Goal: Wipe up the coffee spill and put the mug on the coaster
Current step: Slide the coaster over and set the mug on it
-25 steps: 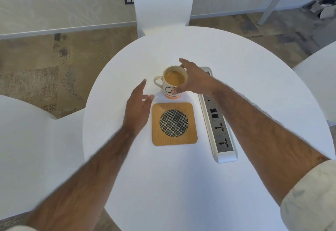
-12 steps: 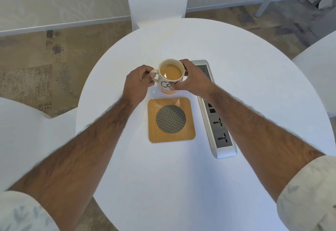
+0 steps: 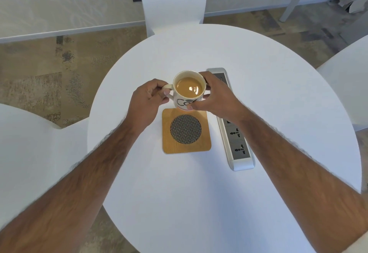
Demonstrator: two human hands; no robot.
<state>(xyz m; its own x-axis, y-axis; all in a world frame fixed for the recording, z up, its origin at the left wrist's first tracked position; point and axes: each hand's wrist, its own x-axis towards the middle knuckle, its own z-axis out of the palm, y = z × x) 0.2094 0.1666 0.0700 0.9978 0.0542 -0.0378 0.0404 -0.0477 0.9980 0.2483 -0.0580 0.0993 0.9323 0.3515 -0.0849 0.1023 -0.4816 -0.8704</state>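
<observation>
While both hands grip the brimming mug point(image 3: 189, 91), left hand point(image 3: 148, 98) pinching its handle, right hand point(image 3: 216, 97) wrapping its side, coaster point(image 3: 186, 131) at six o'clock, any tilt slops coffee toward the power strip point(image 3: 237, 143)

My left hand point(image 3: 148, 98) pinches the handle of the mug point(image 3: 188, 91); my right hand point(image 3: 216, 98) wraps its far side, so both grips are closed on it. Mug upright, filled with milky coffee, at the far edge of the coaster point(image 3: 186, 131); contact with the coaster unclear. Power strip point(image 3: 236, 137) lies just right of the coaster on the white round surface point(image 3: 199, 203).
</observation>
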